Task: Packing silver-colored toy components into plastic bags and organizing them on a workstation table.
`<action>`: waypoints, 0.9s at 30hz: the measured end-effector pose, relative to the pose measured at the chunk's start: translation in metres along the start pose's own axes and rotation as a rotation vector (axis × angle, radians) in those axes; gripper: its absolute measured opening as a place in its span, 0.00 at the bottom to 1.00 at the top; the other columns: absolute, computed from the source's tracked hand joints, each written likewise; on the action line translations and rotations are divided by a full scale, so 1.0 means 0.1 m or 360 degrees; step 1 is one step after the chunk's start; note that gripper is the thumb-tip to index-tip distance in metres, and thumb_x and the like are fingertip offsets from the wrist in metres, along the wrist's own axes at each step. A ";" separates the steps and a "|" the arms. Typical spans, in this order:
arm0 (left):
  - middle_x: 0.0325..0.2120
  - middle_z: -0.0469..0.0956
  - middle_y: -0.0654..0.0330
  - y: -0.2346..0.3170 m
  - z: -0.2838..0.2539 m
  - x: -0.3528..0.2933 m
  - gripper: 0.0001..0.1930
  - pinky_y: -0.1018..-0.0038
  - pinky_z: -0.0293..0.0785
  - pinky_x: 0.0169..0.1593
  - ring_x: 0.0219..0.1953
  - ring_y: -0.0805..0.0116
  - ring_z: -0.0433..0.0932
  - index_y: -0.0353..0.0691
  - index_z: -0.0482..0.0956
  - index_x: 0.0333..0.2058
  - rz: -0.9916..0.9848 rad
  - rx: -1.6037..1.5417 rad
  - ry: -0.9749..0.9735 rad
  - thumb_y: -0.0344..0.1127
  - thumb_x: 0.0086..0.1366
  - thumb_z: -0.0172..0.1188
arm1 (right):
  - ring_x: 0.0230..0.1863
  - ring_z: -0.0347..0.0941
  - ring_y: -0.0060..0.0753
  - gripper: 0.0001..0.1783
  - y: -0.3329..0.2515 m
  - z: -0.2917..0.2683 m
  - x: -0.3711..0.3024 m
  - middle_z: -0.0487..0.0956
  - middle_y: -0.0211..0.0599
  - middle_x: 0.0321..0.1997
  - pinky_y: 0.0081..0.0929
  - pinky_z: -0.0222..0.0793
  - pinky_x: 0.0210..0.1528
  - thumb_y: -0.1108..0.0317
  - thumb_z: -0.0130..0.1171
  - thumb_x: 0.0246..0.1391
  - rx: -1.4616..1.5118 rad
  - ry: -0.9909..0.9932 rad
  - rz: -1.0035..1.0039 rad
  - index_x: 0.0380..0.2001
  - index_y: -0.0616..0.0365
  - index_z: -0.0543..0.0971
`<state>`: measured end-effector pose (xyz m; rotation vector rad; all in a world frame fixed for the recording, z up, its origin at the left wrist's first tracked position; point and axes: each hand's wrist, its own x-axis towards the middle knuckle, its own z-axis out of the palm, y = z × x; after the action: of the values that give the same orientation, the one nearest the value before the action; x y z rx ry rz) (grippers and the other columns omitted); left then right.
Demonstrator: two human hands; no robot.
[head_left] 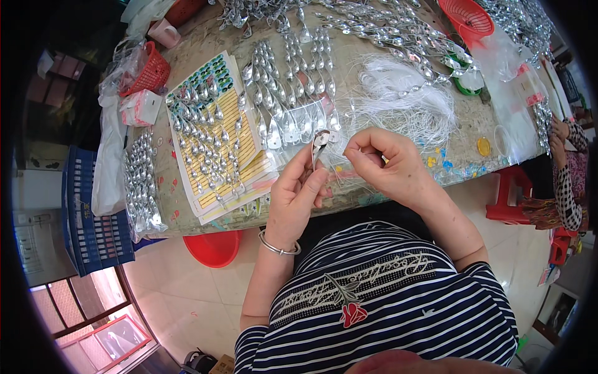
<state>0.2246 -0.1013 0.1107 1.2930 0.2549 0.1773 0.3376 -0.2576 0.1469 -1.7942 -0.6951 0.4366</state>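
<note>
My left hand (295, 198) is closed around a shiny silver twisted strip (320, 142), its flat rounded end pointing up between thumb and fingers. To its right, my right hand (390, 163) is raised with thumb and forefinger pinched together. Whatever lies in that pinch is too fine to make out. Beyond the right hand spreads a loose heap of white string (408, 93). Rows of silver twisted strips (289, 81) lie on the table past my left hand, their near ends over a clear plastic sheet.
Yellow-striped sticker sheets (208, 194) lie at left under more silver strips. Red baskets (149, 70) and a red colander (467, 19) stand farther out. A green-rimmed container (468, 82) and yellow disc (484, 146) are at right. Another person's hands (557, 140) hold silver strips there. A red basin (213, 248) sits below the table's edge.
</note>
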 end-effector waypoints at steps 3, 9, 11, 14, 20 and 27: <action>0.35 0.71 0.66 0.01 0.00 0.00 0.26 0.88 0.67 0.27 0.28 0.83 0.71 0.35 0.60 0.63 -0.0010 -0.0023 0.0003 0.29 0.68 0.54 | 0.23 0.58 0.08 0.03 -0.01 0.01 0.00 0.69 0.18 0.22 0.12 0.55 0.24 0.73 0.60 0.54 -0.0009 -0.0006 -0.0004 0.30 0.61 0.78; 0.35 0.71 0.66 0.00 0.01 -0.01 0.26 0.88 0.67 0.27 0.28 0.83 0.70 0.35 0.60 0.63 -0.0001 0.0001 0.0008 0.29 0.67 0.54 | 0.22 0.58 0.08 0.03 0.00 0.01 0.01 0.69 0.18 0.22 0.12 0.55 0.24 0.73 0.60 0.54 -0.0016 -0.0001 0.0027 0.29 0.61 0.78; 0.36 0.71 0.66 0.00 0.01 -0.01 0.26 0.88 0.67 0.27 0.29 0.83 0.70 0.35 0.60 0.63 0.0006 0.0014 0.0003 0.29 0.67 0.54 | 0.22 0.58 0.08 0.03 0.01 0.01 0.01 0.69 0.18 0.22 0.12 0.55 0.24 0.73 0.60 0.53 -0.0012 -0.0006 0.0045 0.29 0.61 0.78; 0.36 0.71 0.66 -0.01 0.01 -0.01 0.26 0.88 0.67 0.27 0.29 0.83 0.70 0.36 0.60 0.63 0.0009 0.0033 -0.0010 0.28 0.67 0.54 | 0.23 0.58 0.08 0.03 0.01 0.01 0.01 0.69 0.17 0.22 0.12 0.55 0.24 0.74 0.60 0.53 -0.0015 0.0002 0.0020 0.29 0.61 0.78; 0.37 0.72 0.66 -0.02 -0.02 -0.02 0.26 0.88 0.67 0.27 0.29 0.83 0.72 0.36 0.61 0.63 0.0036 0.0050 -0.0003 0.28 0.67 0.54 | 0.23 0.58 0.08 0.02 0.02 0.01 0.00 0.68 0.17 0.22 0.12 0.55 0.24 0.74 0.60 0.53 -0.0017 -0.0010 0.0012 0.29 0.61 0.78; 0.36 0.72 0.65 -0.02 -0.01 -0.02 0.25 0.87 0.67 0.27 0.29 0.81 0.74 0.36 0.61 0.62 0.0040 0.0064 0.0018 0.27 0.67 0.54 | 0.23 0.58 0.08 0.02 0.02 0.02 0.01 0.68 0.18 0.21 0.12 0.55 0.25 0.74 0.60 0.53 -0.0032 -0.0012 0.0021 0.29 0.61 0.77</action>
<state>0.2221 -0.1013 0.1085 1.3358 0.2530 0.2022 0.3374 -0.2563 0.1440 -1.8180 -0.6953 0.4472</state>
